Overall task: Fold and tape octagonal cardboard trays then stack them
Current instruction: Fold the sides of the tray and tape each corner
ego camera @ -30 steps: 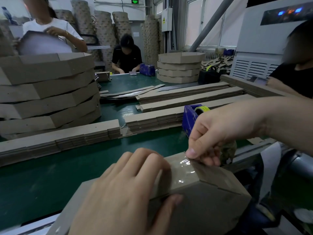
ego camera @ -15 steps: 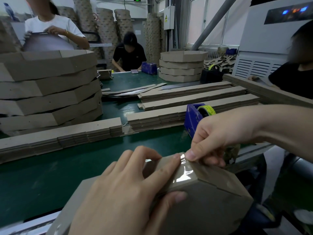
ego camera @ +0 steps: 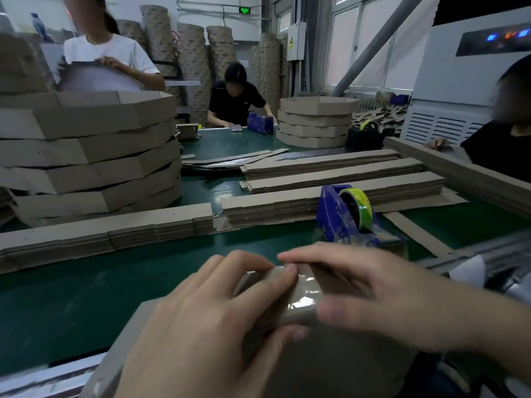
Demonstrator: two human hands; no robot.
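Mostly hides tray under left hand gripping its corner, blurred right hand pressing tape, fingers straight.

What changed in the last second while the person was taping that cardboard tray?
The right hand let go of the clear tape it had pinched and slid left, now lying flat over it on the tray corner. The left hand still grips that corner. The blue tape dispenser stayed put.
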